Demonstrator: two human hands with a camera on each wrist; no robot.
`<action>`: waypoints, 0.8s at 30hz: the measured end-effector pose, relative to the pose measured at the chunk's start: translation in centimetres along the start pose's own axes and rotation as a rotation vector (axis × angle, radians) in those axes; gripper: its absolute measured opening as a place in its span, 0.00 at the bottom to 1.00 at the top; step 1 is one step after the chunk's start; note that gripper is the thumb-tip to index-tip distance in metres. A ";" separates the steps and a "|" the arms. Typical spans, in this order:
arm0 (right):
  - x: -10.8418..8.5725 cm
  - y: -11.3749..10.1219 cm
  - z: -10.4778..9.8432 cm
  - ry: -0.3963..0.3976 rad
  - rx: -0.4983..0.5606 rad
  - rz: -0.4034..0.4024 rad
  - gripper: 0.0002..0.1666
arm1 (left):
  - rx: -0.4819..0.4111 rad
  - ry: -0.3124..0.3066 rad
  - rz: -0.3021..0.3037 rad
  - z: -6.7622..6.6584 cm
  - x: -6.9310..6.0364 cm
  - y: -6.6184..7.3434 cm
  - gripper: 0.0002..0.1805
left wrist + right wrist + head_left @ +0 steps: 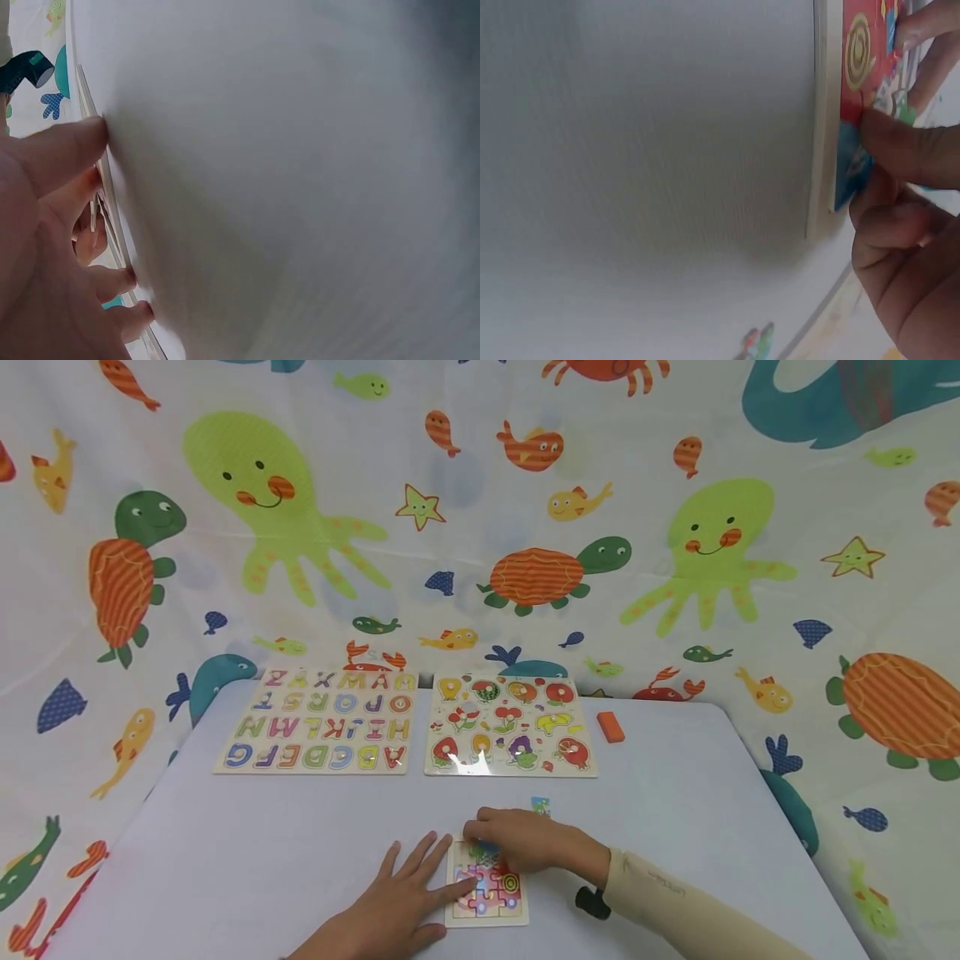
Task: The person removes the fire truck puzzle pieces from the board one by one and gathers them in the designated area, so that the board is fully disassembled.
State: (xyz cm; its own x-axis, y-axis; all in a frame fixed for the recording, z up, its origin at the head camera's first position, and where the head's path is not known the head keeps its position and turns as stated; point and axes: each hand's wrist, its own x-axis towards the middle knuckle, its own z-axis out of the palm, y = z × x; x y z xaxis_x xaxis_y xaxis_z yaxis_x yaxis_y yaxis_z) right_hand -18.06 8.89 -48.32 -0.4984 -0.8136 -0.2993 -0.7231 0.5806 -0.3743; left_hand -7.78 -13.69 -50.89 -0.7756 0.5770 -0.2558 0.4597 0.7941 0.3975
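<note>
A small jigsaw puzzle in a pale wooden tray [487,922] lies near the front of the table, several pink and red pieces fitted in it. My left hand [397,897] is spread beside its left edge, with the index finger extended onto the pieces. Over the tray's upper right, my right hand [528,839] pinches a blue puzzle piece [847,161] between thumb and curled fingers. In the right wrist view that piece sits at the tray's corner beside a red piece with a yellow spiral [857,51]; whether it lies flat is hidden. A loose puzzle piece [541,806] lies just beyond my right hand.
An alphabet board [315,768] and a fruit board [510,772] lie side by side at the back of the table. To their right is an orange block [611,727]. A sea-animal cloth [465,635] hangs behind. A black strap device [592,902] is at my right wrist.
</note>
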 end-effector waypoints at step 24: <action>0.0 0.4 0.5 0.016 0.269 0.086 0.26 | 0.023 0.027 0.021 -0.1 -0.3 0.2 0.34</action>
State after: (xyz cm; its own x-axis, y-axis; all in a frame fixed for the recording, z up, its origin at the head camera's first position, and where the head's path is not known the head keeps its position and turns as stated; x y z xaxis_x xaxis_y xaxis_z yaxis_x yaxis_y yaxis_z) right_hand -18.12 9.09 -48.88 -0.5616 -0.7601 -0.3269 -0.5261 0.6330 -0.5679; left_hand -7.48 -13.71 -50.66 -0.7769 0.5886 -0.2233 0.4858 0.7861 0.3822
